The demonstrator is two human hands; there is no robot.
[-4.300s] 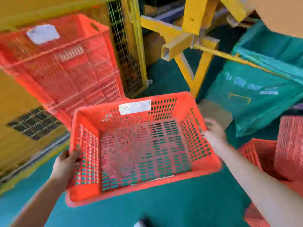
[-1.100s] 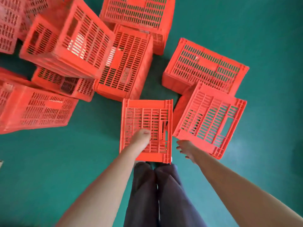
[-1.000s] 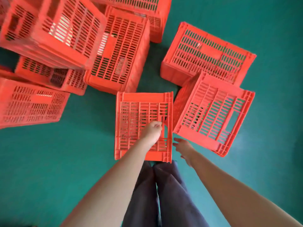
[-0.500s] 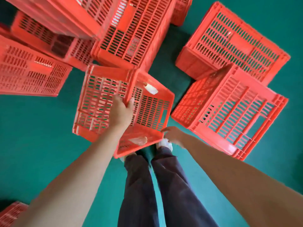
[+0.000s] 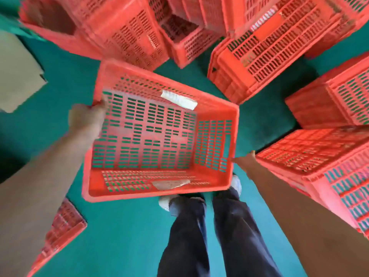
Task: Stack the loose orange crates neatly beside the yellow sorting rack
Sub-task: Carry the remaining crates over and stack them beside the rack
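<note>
Orange crate (image 5: 159,136) held off the green floor (image 5: 123,236), open side up, tilted. Left arm reaches forward; left hand (image 5: 86,118) grips the crate's left rim near its far corner, fingers curled over the edge. Right arm extended; right hand (image 5: 244,161) sits at the crate's right wall near the handle slot, too blurred to tell if it grips. Loose crates (image 5: 269,47) jumbled beyond and right of the held crate. Cardboard box (image 5: 18,76) to its left.

crate (image 5: 151,136): orange, grid of small slots, green showing through
label (image 5: 179,99): white
floor (image 5: 119,236): teal green, plain
trousers (image 5: 235,236): dark navy
shoes (image 5: 164,202): white
cardboard (image 5: 16,76): tan
</note>
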